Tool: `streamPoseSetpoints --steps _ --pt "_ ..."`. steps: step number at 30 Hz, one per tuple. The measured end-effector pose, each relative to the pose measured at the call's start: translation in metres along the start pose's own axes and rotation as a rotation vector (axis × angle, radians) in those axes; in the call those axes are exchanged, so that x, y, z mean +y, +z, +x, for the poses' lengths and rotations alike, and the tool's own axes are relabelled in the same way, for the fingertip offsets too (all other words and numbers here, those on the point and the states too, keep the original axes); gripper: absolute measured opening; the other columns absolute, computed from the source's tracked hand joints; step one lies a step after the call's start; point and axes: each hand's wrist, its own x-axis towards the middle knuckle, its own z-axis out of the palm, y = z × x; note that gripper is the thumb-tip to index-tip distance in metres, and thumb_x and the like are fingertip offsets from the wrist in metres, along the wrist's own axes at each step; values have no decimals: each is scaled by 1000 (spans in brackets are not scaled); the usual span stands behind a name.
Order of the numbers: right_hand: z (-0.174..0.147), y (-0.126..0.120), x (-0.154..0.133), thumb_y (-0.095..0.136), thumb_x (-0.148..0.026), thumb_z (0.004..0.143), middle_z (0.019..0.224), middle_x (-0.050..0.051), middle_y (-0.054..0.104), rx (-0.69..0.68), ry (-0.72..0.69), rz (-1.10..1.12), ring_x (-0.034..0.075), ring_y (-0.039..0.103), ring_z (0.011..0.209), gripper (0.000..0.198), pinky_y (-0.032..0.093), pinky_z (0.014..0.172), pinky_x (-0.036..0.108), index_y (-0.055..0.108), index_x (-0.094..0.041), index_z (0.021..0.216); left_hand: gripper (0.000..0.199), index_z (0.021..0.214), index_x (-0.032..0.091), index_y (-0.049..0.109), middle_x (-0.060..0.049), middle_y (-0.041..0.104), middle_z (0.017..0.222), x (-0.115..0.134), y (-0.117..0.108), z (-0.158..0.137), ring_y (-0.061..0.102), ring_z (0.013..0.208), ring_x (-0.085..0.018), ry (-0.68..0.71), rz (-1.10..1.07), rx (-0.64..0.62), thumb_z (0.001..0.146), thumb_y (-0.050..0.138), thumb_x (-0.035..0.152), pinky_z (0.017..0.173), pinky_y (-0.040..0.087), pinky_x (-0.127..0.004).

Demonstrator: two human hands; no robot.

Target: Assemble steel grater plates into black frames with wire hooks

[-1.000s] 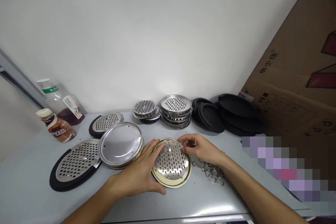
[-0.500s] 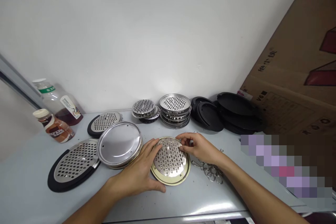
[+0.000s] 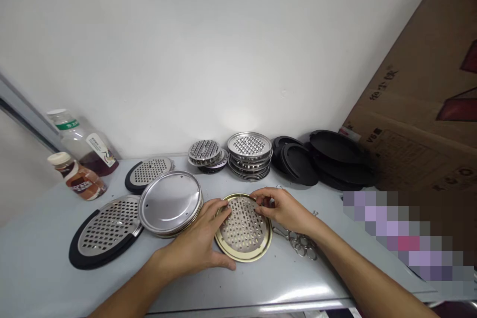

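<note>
A round grater plate with rows of slots lies flat inside a gold-coloured metal rim on the table. From the left, my left hand touches its upper left edge with the fingertips; the fingers are stretched and the thumb is spread out by the lower left edge. My right hand is at the upper right edge with fingers curled in and the thumb tip over the grater plate. Whatever sits between its fingertips is hidden. Several metal rings and small wire parts lie beside my right forearm.
Left of my hands is a stack of smooth metal discs beside black-edged graters. Two bottles stand at far left. Along the wall are stacked grater discs and black round parts. A cardboard box borders the right.
The view has shifted very slightly. Light glints differently off the grater plate, which looks a little darker now. Both hands stay in nearly the same place.
</note>
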Motion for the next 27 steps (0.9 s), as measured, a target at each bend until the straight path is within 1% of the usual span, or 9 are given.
streamPoseSetpoints --steps 5,9,12,15,17,19,23,25,27 --pt "-1 2 -3 64 -18 80 90 3 68 20 -37 -106 17 60 75 20 46 69 26 72 -20 99 93 138 26 47 -11 41 145 1 0 -1 33 138 -32 9 -24 50 59 84 58 115 33 -49" --pt "-2 3 -7 63 -16 80 87 3 68 7 -71 -165 16 59 71 13 45 67 26 73 -21 88 89 134 25 50 -11 45 140 1 1 0 38 134 -32 20 -22 72 58 85 55 113 35 -48" --pt "-1 0 -7 60 -17 82 90 3 71 11 -47 -100 17 63 75 16 46 68 26 73 -21 90 88 131 23 51 -13 46 138 0 2 0 40 133 -33 37 -4 85 57 85 57 112 36 -49" --pt "2 -4 -3 56 -17 84 93 4 74 114 7 -115 19 66 82 22 47 72 28 74 -19 96 90 132 23 50 -14 46 139 0 2 -2 41 133 -34 37 20 87 56 85 58 112 36 -51" --pt "3 -6 1 55 -16 84 93 6 75 180 37 -169 21 67 82 24 47 74 30 74 -18 99 94 135 23 47 -15 42 144 2 1 -3 39 135 -36 19 28 84 56 86 57 112 35 -53" --pt "4 -7 4 55 -15 83 93 7 76 187 53 -203 21 67 82 26 47 74 31 74 -17 100 98 139 24 43 -15 36 150 8 -2 -3 35 138 -37 -6 25 66 56 87 55 113 33 -53" --pt "2 -5 3 52 -13 84 93 5 75 119 -1 -224 22 67 84 27 47 76 30 75 -19 96 95 148 28 29 -13 28 156 22 -13 5 26 144 -34 -73 8 13 70 80 50 115 30 -51" --pt "1 -3 1 50 -11 84 93 4 75 92 -51 -240 21 66 86 28 46 77 29 74 -20 94 90 150 27 25 -13 29 156 26 -16 12 27 144 -33 -105 1 4 77 74 49 114 31 -51" --pt "0 -3 0 50 -11 84 93 4 74 90 -65 -266 21 66 86 28 46 77 29 74 -21 95 82 149 25 27 -14 33 154 24 -15 21 30 142 -33 -115 3 29 82 69 46 113 33 -50"
